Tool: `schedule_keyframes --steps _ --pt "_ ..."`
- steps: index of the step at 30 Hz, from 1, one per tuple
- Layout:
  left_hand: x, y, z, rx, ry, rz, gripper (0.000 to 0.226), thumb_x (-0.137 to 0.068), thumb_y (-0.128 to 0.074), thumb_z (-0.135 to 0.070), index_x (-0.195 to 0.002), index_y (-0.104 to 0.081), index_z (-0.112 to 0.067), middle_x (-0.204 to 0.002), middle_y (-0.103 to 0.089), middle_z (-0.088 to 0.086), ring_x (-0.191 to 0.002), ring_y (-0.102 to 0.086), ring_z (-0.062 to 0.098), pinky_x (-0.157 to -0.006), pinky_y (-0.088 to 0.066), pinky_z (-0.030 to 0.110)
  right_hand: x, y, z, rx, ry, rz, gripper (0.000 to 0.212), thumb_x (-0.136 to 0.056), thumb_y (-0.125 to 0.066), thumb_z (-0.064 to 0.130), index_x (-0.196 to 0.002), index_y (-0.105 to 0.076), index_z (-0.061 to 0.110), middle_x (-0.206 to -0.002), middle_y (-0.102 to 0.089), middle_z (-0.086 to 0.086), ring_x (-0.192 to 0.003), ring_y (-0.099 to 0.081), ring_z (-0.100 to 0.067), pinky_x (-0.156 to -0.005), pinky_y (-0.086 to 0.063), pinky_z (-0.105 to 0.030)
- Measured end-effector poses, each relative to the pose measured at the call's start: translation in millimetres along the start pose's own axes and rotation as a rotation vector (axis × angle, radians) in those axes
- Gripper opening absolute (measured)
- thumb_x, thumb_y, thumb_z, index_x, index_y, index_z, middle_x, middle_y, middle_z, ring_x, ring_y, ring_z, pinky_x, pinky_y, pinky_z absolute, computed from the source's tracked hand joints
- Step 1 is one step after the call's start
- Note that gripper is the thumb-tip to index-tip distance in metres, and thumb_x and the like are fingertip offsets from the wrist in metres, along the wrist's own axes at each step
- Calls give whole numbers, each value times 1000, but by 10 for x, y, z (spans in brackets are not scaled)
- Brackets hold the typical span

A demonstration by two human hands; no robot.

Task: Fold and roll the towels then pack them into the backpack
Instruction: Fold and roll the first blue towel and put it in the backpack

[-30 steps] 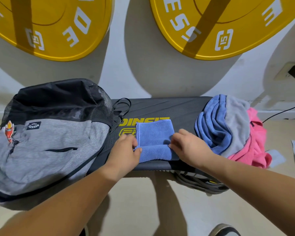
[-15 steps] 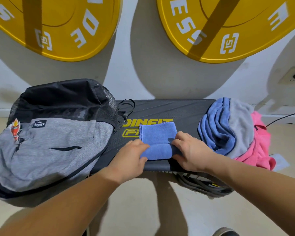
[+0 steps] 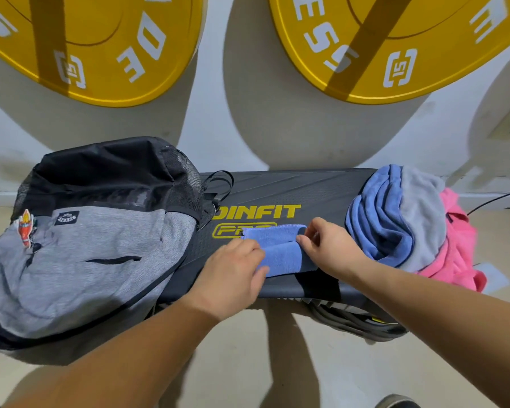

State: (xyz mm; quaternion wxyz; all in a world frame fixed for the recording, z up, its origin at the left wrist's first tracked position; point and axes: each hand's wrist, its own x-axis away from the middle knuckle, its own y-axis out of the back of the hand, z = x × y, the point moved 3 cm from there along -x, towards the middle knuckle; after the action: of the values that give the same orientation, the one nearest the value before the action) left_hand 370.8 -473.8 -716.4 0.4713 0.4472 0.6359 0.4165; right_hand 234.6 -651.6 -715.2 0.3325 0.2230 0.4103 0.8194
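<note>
A small blue towel (image 3: 280, 248) lies partly rolled on the black bench (image 3: 277, 189), its near part wound into a thick roll and a short flat strip left at the far side. My left hand (image 3: 233, 272) grips the roll's left end with curled fingers. My right hand (image 3: 330, 248) pinches the roll's right end between thumb and fingers. The grey and black backpack (image 3: 83, 254) lies on its back at the bench's left end, its zip looking closed. A heap of blue, grey and pink towels (image 3: 409, 219) sits at the right end.
Two big yellow weight plates (image 3: 395, 39) lean on the white wall behind the bench. A cable (image 3: 495, 198) runs along the floor at the right, and coiled dark tubing (image 3: 359, 322) lies under the bench. A shoe tip (image 3: 395, 401) shows at the bottom right.
Both hands have rolled the blue towel away from me. The roll is thicker and the flat part beyond it has shrunk to a short strip.
</note>
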Motion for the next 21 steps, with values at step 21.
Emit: schedule_keyframes --steps 21 --pt "-163 -73 273 521 495 145 15 -97 -59 -33 -97 -70 -24 -102 -63 -2 -99 -56 17 -90 -47 34 -121 116 38 -86 -67 279 29 -92 -65 48 -113 -64 27 -103 -65 2 -93 -62 -17 -81 -44 -26"
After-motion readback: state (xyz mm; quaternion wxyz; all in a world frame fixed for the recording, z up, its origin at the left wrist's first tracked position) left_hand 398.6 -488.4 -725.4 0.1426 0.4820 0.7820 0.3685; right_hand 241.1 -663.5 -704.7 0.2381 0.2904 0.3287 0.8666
